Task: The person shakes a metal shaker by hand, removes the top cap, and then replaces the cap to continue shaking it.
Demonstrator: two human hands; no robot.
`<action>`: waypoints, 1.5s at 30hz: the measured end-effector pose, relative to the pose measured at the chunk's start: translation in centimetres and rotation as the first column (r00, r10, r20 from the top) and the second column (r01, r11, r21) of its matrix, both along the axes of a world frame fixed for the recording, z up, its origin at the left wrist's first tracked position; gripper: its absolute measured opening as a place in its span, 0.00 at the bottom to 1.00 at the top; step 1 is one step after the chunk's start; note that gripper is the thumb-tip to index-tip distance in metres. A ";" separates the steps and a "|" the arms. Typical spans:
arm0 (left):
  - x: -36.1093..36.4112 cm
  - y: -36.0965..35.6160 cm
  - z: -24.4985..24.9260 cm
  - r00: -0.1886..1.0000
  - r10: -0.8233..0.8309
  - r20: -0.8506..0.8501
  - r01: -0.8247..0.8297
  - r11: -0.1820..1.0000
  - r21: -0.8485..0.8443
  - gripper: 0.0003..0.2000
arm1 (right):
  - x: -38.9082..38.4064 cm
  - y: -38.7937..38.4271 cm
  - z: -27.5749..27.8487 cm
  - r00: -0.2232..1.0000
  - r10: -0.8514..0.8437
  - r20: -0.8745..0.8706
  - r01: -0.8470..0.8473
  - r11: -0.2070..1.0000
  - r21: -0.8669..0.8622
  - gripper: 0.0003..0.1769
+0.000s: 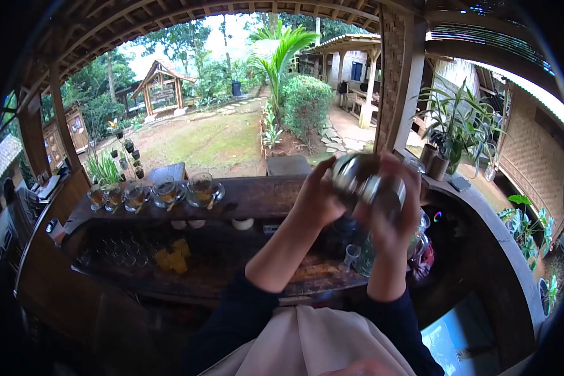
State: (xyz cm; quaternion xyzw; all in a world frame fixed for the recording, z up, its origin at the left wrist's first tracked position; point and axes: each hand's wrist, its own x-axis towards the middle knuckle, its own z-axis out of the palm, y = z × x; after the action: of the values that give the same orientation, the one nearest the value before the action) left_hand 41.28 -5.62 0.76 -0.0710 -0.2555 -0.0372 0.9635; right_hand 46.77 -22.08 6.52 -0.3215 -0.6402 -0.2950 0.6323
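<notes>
A shiny metal cocktail shaker (362,183) is held up above the bar counter, blurred by motion. My left hand (323,193) wraps round its left side. My right hand (391,232) grips the right end, fingers curled over the metal. Below them, a small clear cup (352,254) stands on the lower wooden shelf (313,271). Glassware beside and behind my right forearm is partly hidden.
Several glass cups of amber drink on saucers (200,190) line the raised counter (257,195) at left. Lower down are clear glasses (116,249) and yellow items (172,255). A patterned red cloth (424,263) lies right; a potted plant (460,128) stands on the ledge.
</notes>
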 end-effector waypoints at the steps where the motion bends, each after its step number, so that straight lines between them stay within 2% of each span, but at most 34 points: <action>1: -2.8 -2.4 0.9 0.900 0.418 0.127 -0.434 0.822 0.368 0.25 | -2.3 -1.2 -0.7 0.983 0.149 0.103 -0.149 0.989 -0.014 0.22; 2: -4.7 -3.3 0.1 0.898 0.425 0.112 -0.435 0.821 0.371 0.25 | -3.6 -3.5 0.4 0.893 0.093 0.440 -0.065 0.995 -0.079 0.17; 3: -6.5 -4.1 -0.8 0.834 0.460 0.304 -0.551 0.718 0.425 0.35 | -5.0 -1.7 -2.0 0.802 0.170 0.573 -0.274 0.957 0.099 0.14; 4: -7.7 -4.3 -1.3 0.738 0.460 0.494 -0.669 0.596 0.444 0.47 | -6.3 -0.8 -2.9 0.801 0.187 0.568 -0.287 0.954 0.090 0.14; 5: -6.9 -4.3 -1.3 0.501 0.470 0.727 -0.799 0.575 0.178 0.50 | -7.6 -0.1 -3.5 0.775 0.205 0.598 -0.325 0.941 0.098 0.13; 7: -9.1 -3.0 -2.4 0.707 0.394 0.587 -0.626 0.735 0.261 0.44 | -9.7 1.1 -4.8 0.714 0.248 0.655 -0.411 0.906 0.106 0.13; 8: -10.0 -2.1 -3.7 0.700 0.424 0.575 -0.644 0.722 0.251 0.44 | -9.6 2.9 -5.3 0.740 0.289 0.608 -0.329 0.943 -0.048 0.15; 9: -10.8 -0.7 -5.1 0.857 0.383 0.345 -0.444 0.888 0.118 0.36 | -9.1 5.5 -5.8 0.763 0.320 0.561 -0.247 0.947 -0.204 0.17; 10: -11.6 1.1 -6.3 0.957 0.255 0.137 -0.246 0.966 -0.081 0.32 | -8.8 8.5 -7.0 0.818 0.404 0.409 -0.320 0.911 -0.260 0.20; 11: -12.8 3.0 -7.5 0.900 0.435 -0.038 -0.437 0.898 -0.059 0.29 | -9.0 10.4 -8.0 0.850 0.471 0.236 -0.396 0.866 -0.305 0.22; 13: -16.6 2.7 -6.1 0.465 0.873 -0.149 -0.833 0.488 0.260 0.28 | -11.1 9.9 -7.9 0.835 0.537 0.121 -0.489 0.824 -0.285 0.24; 15: -20.5 0.7 -2.1 0.322 0.938 -0.128 -0.916 0.342 0.207 0.27 | -13.2 9.7 -7.4 0.809 0.588 0.001 -0.567 0.781 -0.263 0.25; 16: -22.7 0.6 -1.6 0.251 0.967 0.045 -0.953 0.239 0.184 0.27 | -14.2 9.7 -7.3 0.730 0.676 0.102 -0.647 0.731 -0.217 0.25; 17: -25.0 -0.7 -0.1 0.050 0.983 0.175 -0.988 0.023 0.155 0.29 | -15.4 9.9 -7.4 0.635 0.745 0.206 -0.724 0.666 -0.180 0.25; 19: -28.7 -2.5 0.4 -0.265 0.839 0.474 -0.953 -0.304 0.006 0.36 | -18.3 10.7 -8.3 0.569 0.804 0.171 -0.802 0.589 -0.103 0.21; 20: -29.8 -3.4 0.6 -0.447 0.698 0.559 -0.867 -0.492 -0.078 0.38 | -19.4 11.6 -9.2 0.489 0.872 -0.011 -0.869 0.486 -0.087 0.20; 21: -30.8 -4.0 0.6 -0.457 0.691 0.559 -0.859 -0.505 -0.078 0.38 | -20.6 12.4 -10.1 0.384 0.903 -0.191 -0.923 0.381 -0.054 0.18; 22: -31.7 -4.5 0.5 -0.632 0.395 0.667 -0.612 -0.782 -0.117 0.37 | -22.1 13.1 -11.2 0.287 0.868 -0.406 -0.956 0.283 -0.071 0.17; 23: -32.6 -4.7 0.2 -0.669 0.048 0.742 -0.285 -0.938 -0.197 0.37 | -22.6 14.2 -12.1 0.492 0.774 -0.398 -0.870 0.415 -0.267 0.25; 25: -33.5 -2.5 -2.2 -0.494 -0.080 0.866 -0.118 -0.980 -0.159 0.38 | -24.5 17.1 -16.2 0.007 0.409 -0.913 -0.987 -0.142 -0.071 0.37; 27: -33.2 -0.4 -3.7 -0.441 -0.024 0.897 0.083 -0.996 0.014 0.36 | -24.7 21.2 -18.2 -0.381 0.090 -0.920 -0.832 -0.467 0.299 0.45; 28: -33.3 0.3 -4.5 -0.421 0.105 0.901 0.091 -0.983 0.157 0.39 | -25.8 21.3 -16.6 -0.210 0.146 -0.967 -0.951 -0.259 0.167 0.47; 30: -34.8 0.5 -5.2 -0.416 0.221 0.882 0.112 -0.950 0.291 0.42 | -26.4 21.7 -16.1 -0.192 0.130 -0.973 -0.950 -0.275 0.150 0.48; 32: -37.0 -1.6 -4.9 -0.394 -0.049 0.918 0.201 -0.979 0.034 0.41 | -27.7 21.2 -15.4 -0.134 0.214 -0.968 -0.952 -0.300 0.065 0.50; 33: -37.6 -3.2 -4.6 -0.484 -0.181 0.856 0.197 -0.976 -0.095 0.41 | -29.7 19.9 -12.5 0.098 0.640 -0.762 -0.948 -0.174 -0.268 0.52; 35: -38.2 -6.0 -6.1 -0.664 -0.308 0.682 0.169 -0.950 -0.264 0.42 | -32.7 18.2 -10.5 0.139 0.814 -0.563 -0.933 -0.084 -0.351 0.59; 37: -39.3 -5.0 -4.5 -0.761 -0.422 0.493 0.222 -0.883 -0.413 0.29 | -34.9 17.5 -9.8 0.169 0.811 -0.560 -0.934 -0.050 -0.353 0.57; 38: -40.0 -3.4 -4.6 -0.758 -0.415 0.504 0.218 -0.888 -0.404 0.29 | -35.0 18.8 -10.7 0.398 0.748 -0.531 -0.857 0.097 -0.507 0.55; 39: -40.9 -0.9 -5.5 -0.692 -0.365 0.623 0.295 -0.931 -0.217 0.33 | -35.5 20.7 -12.8 0.336 0.713 -0.616 -0.875 -0.006 -0.483 0.46; 41: -42.6 2.5 -7.0 -0.571 -0.182 0.800 0.481 -0.864 0.147 0.43 | -36.7 21.8 -14.5 0.083 0.072 -0.994 -0.893 -0.437 -0.107 0.43; 42: -42.9 2.2 -6.2 -0.667 0.228 0.709 0.247 -0.830 0.499 0.42 | -37.2 22.0 -16.3 0.084 0.060 -0.995 -0.891 -0.442 -0.102 0.43; 43: -43.1 1.8 -4.8 -0.657 0.582 0.479 -0.007 -0.640 0.768 0.41 | -37.8 22.3 -17.6 0.066 0.142 -0.988 -0.906 -0.407 -0.119 0.42; 44: -43.5 1.6 -3.8 -0.659 0.575 0.485 -0.010 -0.651 0.759 0.41 | -37.8 23.0 -18.4 0.052 0.237 -0.970 -0.920 -0.366 -0.139 0.41; 45: -44.1 1.0 -3.2 -0.658 0.307 0.687 0.207 -0.804 0.557 0.40 | -38.0 22.4 -17.5 0.054 0.245 -0.968 -0.922 -0.361 -0.143 0.41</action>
State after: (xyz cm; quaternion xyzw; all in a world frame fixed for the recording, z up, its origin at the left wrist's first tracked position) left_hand -2.83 -4.67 -2.41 0.6022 0.2473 0.7401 0.1688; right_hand 8.80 0.27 -10.94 -0.1970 -0.4691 0.6997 0.5016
